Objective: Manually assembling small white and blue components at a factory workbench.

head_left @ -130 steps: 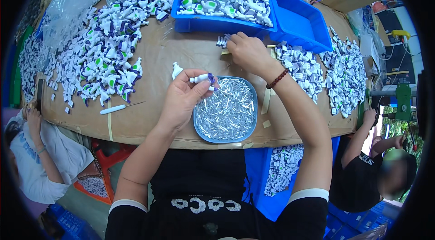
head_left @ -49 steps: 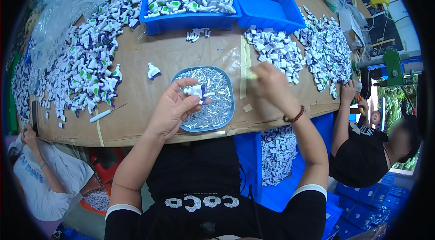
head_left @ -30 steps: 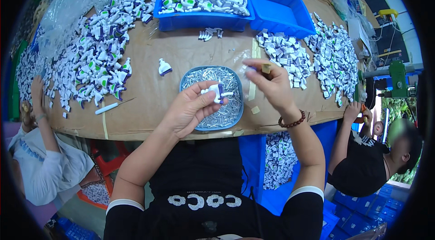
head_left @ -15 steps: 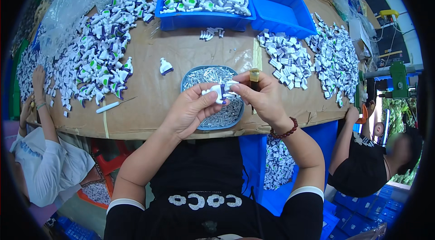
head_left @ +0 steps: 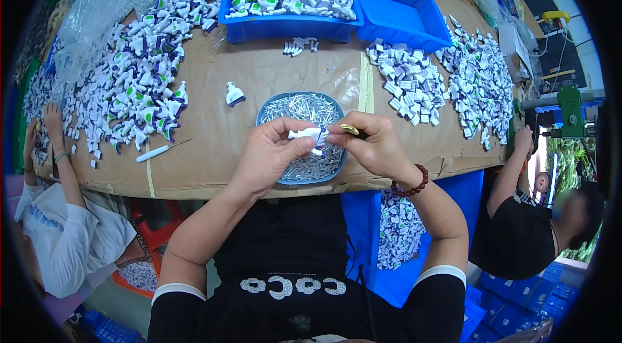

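My left hand [head_left: 269, 155] pinches a white plastic figure-shaped part [head_left: 310, 133] with purple edges, above a blue-grey tub [head_left: 261, 116] of small metal pins [head_left: 298, 108]. The fingertips of my right hand [head_left: 379, 145] meet the part's right side, closed on a small white and purple piece [head_left: 324, 138] mostly hidden by them. Tucked in the same hand is a tool with a flat gold-coloured end [head_left: 350, 129]; its rest is hidden. Beyond the tub to the left, one similar white part [head_left: 234, 94] lies alone.
A blue bin [head_left: 291, 31] full of white parts stands at the back, beside another blue bin [head_left: 405, 9]. Heaps of parts [head_left: 146, 77] lie left, small white pieces [head_left: 408, 84] right. A white-handled awl [head_left: 154, 152] lies front left. Co-workers sit at both sides.
The gold-ended tool has tipped from upright to nearly flat in my right hand. My right fingertips have lowered against the white part. The right co-worker's arm has moved up.
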